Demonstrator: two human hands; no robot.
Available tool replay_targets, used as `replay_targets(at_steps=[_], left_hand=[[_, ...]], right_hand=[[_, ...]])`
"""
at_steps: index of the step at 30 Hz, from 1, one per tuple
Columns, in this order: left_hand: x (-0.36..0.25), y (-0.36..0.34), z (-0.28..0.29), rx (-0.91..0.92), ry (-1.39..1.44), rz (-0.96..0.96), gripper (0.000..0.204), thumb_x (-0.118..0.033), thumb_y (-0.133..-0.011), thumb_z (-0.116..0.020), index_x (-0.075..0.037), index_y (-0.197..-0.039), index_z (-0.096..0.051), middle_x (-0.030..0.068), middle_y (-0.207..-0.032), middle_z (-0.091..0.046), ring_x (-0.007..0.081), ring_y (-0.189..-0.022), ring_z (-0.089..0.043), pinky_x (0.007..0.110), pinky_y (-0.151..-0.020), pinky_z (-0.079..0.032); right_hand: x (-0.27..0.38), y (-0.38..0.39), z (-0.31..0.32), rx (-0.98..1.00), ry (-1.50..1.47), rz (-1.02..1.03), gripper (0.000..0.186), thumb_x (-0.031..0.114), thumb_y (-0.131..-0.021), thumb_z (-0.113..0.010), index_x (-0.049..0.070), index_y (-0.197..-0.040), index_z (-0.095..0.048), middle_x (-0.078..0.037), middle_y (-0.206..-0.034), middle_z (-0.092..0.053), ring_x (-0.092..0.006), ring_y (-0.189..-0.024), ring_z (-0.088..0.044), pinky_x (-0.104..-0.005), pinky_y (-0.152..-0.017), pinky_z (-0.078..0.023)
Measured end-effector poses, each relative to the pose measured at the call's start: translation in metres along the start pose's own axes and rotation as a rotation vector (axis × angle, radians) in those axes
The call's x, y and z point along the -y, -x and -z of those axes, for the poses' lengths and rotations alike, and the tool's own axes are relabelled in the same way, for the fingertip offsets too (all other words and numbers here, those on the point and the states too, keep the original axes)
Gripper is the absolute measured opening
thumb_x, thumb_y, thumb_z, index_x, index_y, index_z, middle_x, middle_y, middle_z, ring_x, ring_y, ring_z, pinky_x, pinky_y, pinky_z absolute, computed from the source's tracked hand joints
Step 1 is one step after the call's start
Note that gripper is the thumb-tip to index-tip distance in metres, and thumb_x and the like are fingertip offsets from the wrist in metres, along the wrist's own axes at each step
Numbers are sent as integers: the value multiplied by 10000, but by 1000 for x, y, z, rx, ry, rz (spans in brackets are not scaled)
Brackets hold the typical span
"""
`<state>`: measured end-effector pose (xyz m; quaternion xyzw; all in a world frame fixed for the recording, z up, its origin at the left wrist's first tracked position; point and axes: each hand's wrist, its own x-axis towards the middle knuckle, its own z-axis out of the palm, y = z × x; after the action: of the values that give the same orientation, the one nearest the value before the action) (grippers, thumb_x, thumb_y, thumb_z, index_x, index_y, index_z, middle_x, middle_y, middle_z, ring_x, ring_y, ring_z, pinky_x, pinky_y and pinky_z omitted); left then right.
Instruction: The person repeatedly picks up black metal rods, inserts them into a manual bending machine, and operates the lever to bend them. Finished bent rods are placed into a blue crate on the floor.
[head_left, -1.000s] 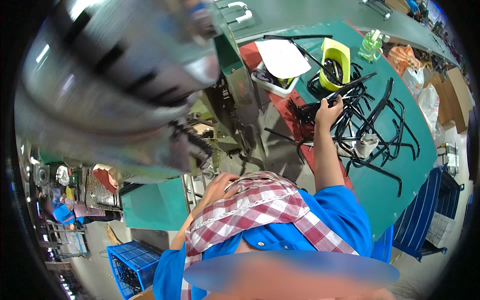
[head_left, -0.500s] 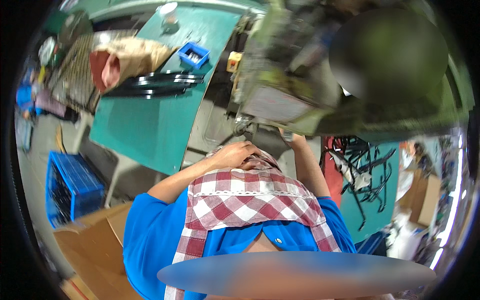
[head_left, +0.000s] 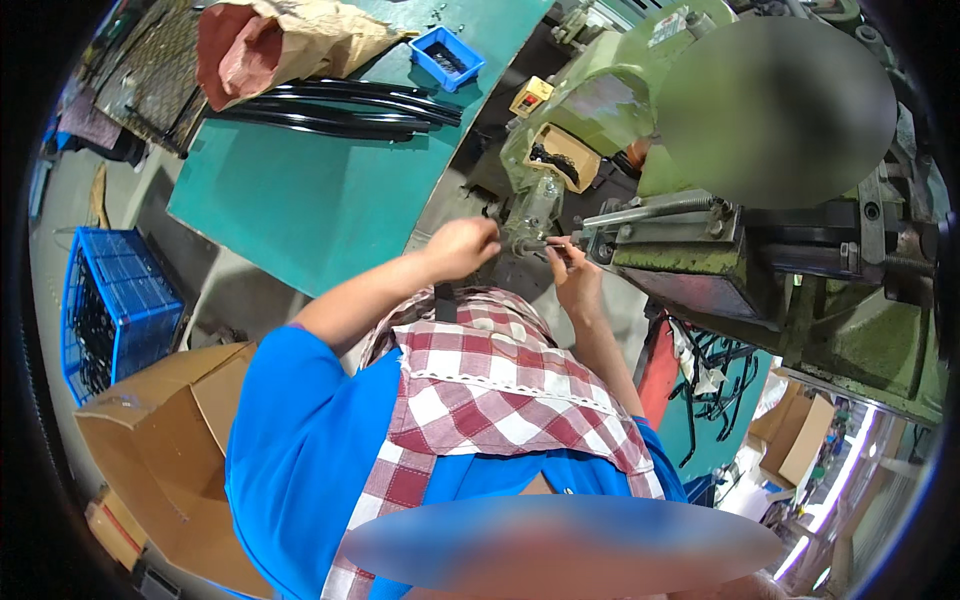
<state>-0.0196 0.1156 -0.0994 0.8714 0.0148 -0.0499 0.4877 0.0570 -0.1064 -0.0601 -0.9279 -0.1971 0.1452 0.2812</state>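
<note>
By the green machine (head_left: 605, 98), the right hand (head_left: 577, 285) seems to have its fingers pinched on a thin dark rod (head_left: 534, 245), maybe to keep it steady. The left hand (head_left: 464, 249) is curled just beside; I cannot tell if it grips anything. Black bits (head_left: 556, 164) sit in a tan tray (head_left: 576, 149), likely for easy reach.

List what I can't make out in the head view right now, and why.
All in the head view:
Anything inside the left hand: hidden by the hand itself.
Part of the green machine: covered by a round blurred patch.
Dark pieces in the blue tray: too small.
Part of the cardboard box: hidden behind the blue sleeve.
</note>
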Motion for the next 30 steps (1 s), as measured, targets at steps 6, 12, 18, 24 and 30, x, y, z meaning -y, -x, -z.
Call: replay_targets(at_steps=[6,12,18,24,30], left_hand=[[23,-126,-11,-135,-449,-336,148,-166,-831,-578,-33,-896,-587,160,-914,-603,366,-840,-616,450,-736,-512],[11,-229,-31,186,-684,-245,171,-113,-815,-537,-45,-861,-687,150,-940,-670,309,-856,-663,416,-732,-539],[7,-251,-33,357,-897,-208,248,-146,-873,-515,-101,-973,-738,90,-1031,-706,245,-951,-679,377,-762,-541],[8,-246,-32,260,-844,-282,207,-146,-839,-542,-97,-883,-738,104,-953,-710,246,-895,-688,385,-721,-550],[5,-231,-28,174,-856,-301,161,-123,-822,-566,-57,-796,-710,120,-878,-696,269,-831,-688,384,-691,-557]], right_hand=[[-9,2,-12,-213,264,435,149,117,-841,-687,45,-964,-643,-93,-899,-616,-245,-801,-630,-326,-698,-493],[10,-3,-8,-174,101,299,160,35,-792,-699,-3,-858,-558,-143,-837,-552,-278,-771,-577,-353,-677,-459],[40,-1,2,-101,59,143,148,22,-788,-695,-7,-852,-565,-152,-840,-541,-287,-758,-585,-349,-661,-472],[52,-2,15,-59,14,156,143,18,-786,-694,-1,-850,-567,-136,-833,-547,-269,-741,-592,-347,-655,-475],[25,1,7,-116,82,279,156,29,-770,-710,7,-839,-572,-129,-798,-556,-278,-741,-594,-351,-642,-466]])
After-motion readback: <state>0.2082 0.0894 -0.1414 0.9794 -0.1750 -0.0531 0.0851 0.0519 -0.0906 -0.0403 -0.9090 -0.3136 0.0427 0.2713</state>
